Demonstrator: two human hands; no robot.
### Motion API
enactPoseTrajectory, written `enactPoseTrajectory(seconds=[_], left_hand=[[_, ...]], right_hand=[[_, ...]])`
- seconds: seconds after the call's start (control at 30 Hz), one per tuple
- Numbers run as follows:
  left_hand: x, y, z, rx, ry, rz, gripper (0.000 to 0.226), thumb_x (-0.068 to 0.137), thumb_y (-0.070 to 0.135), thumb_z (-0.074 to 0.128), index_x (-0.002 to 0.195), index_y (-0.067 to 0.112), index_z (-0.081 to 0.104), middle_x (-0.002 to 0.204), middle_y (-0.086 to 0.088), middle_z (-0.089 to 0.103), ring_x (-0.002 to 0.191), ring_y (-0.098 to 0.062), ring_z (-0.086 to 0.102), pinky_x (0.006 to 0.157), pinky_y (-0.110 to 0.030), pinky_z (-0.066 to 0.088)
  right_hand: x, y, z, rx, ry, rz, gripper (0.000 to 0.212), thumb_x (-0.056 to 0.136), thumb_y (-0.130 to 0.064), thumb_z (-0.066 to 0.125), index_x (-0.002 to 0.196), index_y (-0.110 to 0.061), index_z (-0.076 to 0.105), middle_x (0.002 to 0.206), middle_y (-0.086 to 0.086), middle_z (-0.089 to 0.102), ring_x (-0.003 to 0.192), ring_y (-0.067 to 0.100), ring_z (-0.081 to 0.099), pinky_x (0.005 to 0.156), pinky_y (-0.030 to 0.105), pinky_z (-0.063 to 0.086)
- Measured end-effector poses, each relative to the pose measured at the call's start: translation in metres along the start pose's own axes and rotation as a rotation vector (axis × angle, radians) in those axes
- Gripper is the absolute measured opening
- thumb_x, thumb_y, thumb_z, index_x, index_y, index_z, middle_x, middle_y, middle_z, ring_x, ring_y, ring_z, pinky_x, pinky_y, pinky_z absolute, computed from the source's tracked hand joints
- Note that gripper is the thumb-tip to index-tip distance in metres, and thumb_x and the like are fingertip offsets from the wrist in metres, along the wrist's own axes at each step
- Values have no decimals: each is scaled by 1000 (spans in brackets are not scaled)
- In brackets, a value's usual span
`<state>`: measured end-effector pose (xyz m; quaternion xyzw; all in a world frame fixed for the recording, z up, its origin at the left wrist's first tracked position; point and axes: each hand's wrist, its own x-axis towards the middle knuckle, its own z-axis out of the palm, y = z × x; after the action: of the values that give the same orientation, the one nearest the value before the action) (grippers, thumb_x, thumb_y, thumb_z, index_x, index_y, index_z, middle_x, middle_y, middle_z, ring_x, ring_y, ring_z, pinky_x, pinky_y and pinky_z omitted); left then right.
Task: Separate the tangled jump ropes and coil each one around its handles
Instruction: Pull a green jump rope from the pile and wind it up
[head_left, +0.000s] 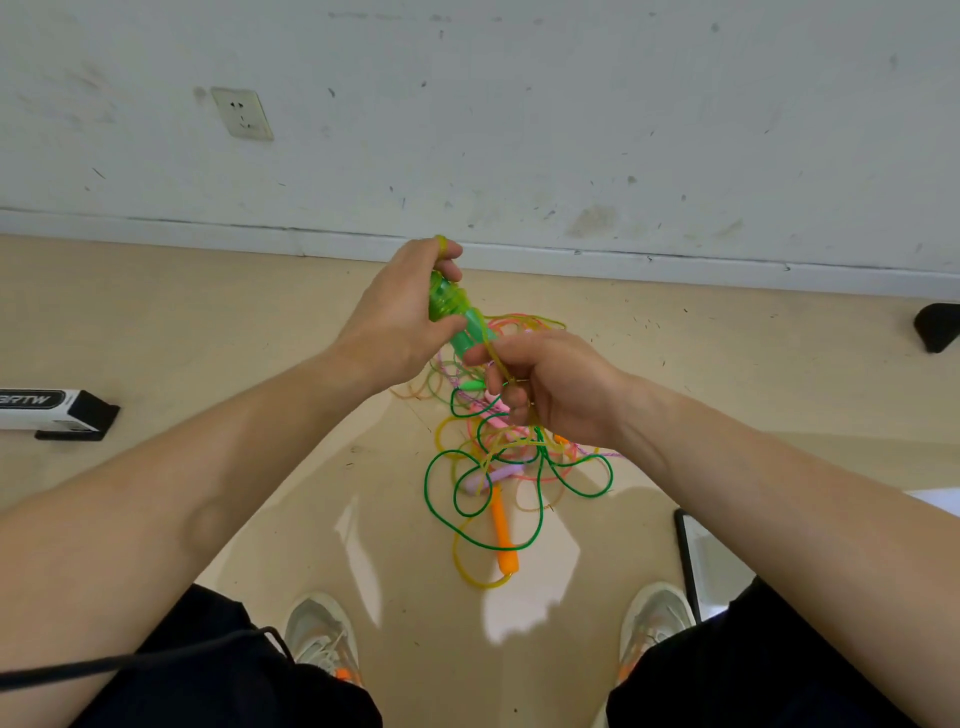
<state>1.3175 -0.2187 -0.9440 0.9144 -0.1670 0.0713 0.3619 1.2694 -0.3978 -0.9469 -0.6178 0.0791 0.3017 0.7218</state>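
My left hand (400, 317) grips a translucent green jump-rope handle (453, 312) held up over the floor, with a loop of yellow-green cord over its fingertip. My right hand (545, 387) pinches the yellow-green cord (496, 361) just below that handle. Under both hands lies the tangled pile of ropes (498, 452): dark green cord (441, 467), yellow and pink cords, a lilac handle (498, 475), a pink handle (491, 415) and an orange handle (504, 535). Part of the pile is hidden behind my right hand.
The beige floor meets a scuffed white wall with a socket (243, 113). A black-and-white box (52, 413) lies at left, a dark object (937, 325) at far right, a black-framed panel (691, 561) by my right shoe. A black cable (130, 660) crosses my left leg.
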Motion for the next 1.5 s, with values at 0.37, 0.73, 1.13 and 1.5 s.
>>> enactPoseTrajectory(seconds=[0.37, 0.73, 1.13, 1.5], left_hand=[[-1, 20, 17, -704, 151, -417, 51, 89, 0, 69, 134, 4, 44, 115, 0, 48, 86, -9, 63, 65, -25, 61], [-2, 27, 14, -940, 112, -628, 55, 83, 3, 77, 128, 4, 45, 121, -5, 51, 98, -19, 66, 64, -27, 62], [4, 25, -11, -1017, -20, -673, 53, 82, -3, 75, 128, 7, 52, 112, -3, 58, 84, -20, 71, 62, -27, 59], [-3, 17, -31, -732, -420, -347, 53, 81, -12, 68, 126, 14, 56, 112, 2, 55, 83, -13, 69, 69, -33, 62]], right_hand=[[1, 20, 16, -475, 43, -257, 18, 99, -9, 52, 87, -8, 66, 64, 5, 66, 45, 11, 49, 46, 21, 41], [-2, 30, 31, -979, 95, -295, 44, 106, -36, 37, 101, 1, 60, 89, 19, 66, 84, 33, 61, 78, 44, 50], [13, 9, -17, -506, -49, -215, 32, 104, -19, 45, 82, -8, 64, 52, -7, 38, 49, 11, 33, 48, 23, 28], [12, -8, -43, -613, 96, -242, 30, 99, -22, 59, 72, -17, 70, 54, -5, 47, 47, 9, 36, 50, 26, 27]])
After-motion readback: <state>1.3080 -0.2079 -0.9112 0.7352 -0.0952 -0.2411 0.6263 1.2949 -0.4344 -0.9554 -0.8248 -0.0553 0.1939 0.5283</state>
